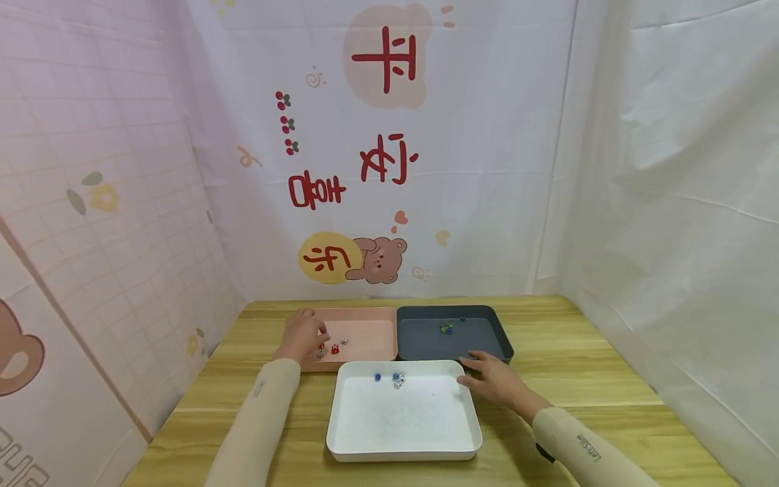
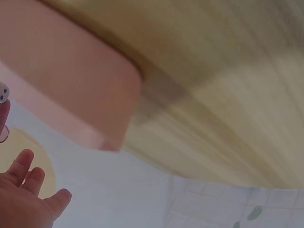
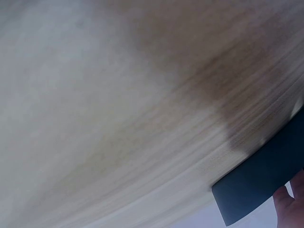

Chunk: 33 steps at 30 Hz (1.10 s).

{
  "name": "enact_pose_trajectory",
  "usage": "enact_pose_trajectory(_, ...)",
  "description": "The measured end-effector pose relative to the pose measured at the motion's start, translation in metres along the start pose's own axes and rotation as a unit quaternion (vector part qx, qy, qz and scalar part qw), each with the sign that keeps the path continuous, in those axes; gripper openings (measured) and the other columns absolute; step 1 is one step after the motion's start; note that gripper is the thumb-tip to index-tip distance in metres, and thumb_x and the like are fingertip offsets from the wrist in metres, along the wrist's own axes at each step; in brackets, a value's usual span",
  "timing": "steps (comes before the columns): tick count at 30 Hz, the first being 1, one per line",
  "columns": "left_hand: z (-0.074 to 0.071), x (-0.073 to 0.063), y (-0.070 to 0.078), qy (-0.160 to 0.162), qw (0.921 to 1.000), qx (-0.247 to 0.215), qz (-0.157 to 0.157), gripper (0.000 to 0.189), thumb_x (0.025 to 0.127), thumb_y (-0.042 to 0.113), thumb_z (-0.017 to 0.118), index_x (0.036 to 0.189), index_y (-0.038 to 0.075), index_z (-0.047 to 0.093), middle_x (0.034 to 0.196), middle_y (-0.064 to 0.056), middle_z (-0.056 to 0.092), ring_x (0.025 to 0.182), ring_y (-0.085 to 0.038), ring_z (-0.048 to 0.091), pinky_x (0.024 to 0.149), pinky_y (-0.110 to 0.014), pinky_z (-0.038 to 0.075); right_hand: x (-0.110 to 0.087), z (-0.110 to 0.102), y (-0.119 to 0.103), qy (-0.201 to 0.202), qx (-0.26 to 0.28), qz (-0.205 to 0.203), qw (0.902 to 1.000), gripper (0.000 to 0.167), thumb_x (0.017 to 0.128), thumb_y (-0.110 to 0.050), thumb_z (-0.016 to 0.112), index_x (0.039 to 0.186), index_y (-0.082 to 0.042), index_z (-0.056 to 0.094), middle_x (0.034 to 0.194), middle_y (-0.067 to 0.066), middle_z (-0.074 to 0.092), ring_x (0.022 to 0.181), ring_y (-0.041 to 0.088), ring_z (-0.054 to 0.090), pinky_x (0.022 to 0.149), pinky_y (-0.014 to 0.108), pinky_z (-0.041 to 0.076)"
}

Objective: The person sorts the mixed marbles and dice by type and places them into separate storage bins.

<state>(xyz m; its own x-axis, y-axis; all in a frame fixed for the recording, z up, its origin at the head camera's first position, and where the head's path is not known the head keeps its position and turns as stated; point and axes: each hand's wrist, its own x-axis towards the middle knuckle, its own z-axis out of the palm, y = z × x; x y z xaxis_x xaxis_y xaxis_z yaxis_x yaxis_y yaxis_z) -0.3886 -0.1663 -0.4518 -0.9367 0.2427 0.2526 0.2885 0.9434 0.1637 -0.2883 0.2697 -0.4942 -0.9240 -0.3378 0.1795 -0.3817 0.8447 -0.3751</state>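
Note:
My left hand (image 1: 299,336) is over the left part of the pink tray (image 1: 371,333), where red dice (image 1: 335,349) and pale dice (image 1: 345,340) lie. At its fingertips a white die (image 2: 3,92) with dark pips is pinched, partly cut off by the left wrist view's edge; the other fingers are spread. My right hand (image 1: 496,381) has its fingers extended at the white tray's right rim, beside the dark tray's front edge. Inside the white tray (image 1: 408,419) are blue dice (image 1: 378,377) and white dice (image 1: 398,383) near the back.
The dark grey tray (image 1: 420,345) stands right of the pink one, with several blue and green-yellow dice (image 1: 447,329) in it. All three trays sit on a wooden table (image 1: 584,379). Printed white cloth (image 1: 487,169) hangs behind and at both sides.

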Motion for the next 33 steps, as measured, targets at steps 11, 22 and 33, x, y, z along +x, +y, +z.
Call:
enact_pose_trajectory(11,0.007,-0.009,-0.002,-0.010,0.9996,-0.016,-0.019,0.011,0.090,0.022,0.075,0.090,0.011,0.075,0.134,-0.024,0.052,0.133,-0.043,0.037,0.108,-0.071,0.021,0.000,0.001,0.001,0.000,-0.002,-0.002,1.0000,0.057,0.095,-0.044,0.064,0.135,-0.003,0.061,0.140,0.027,0.050,0.127,0.047,0.048,0.101,0.061,0.040)
enact_pose_trajectory(22,0.008,-0.007,-0.005,0.005,0.9992,-0.036,-0.017,0.018,0.093,0.022,0.072,0.104,0.008,0.075,0.139,-0.023,0.050,0.135,-0.042,0.036,0.106,-0.067,0.026,0.001,0.000,0.002,0.001,-0.003,-0.008,1.0000,0.057,0.095,-0.043,0.064,0.135,-0.003,0.061,0.140,0.028,0.050,0.126,0.047,0.049,0.100,0.061,0.041)
enact_pose_trajectory(33,0.004,-0.005,0.010,0.022,0.9973,-0.054,0.043,0.023,0.090,0.025,0.075,0.107,0.010,0.076,0.129,-0.018,0.061,0.133,-0.041,0.042,0.111,-0.061,0.027,0.001,0.000,0.002,-0.003,-0.008,-0.011,0.9999,0.057,0.096,-0.044,0.063,0.136,-0.003,0.061,0.140,0.028,0.050,0.125,0.047,0.050,0.100,0.060,0.042)
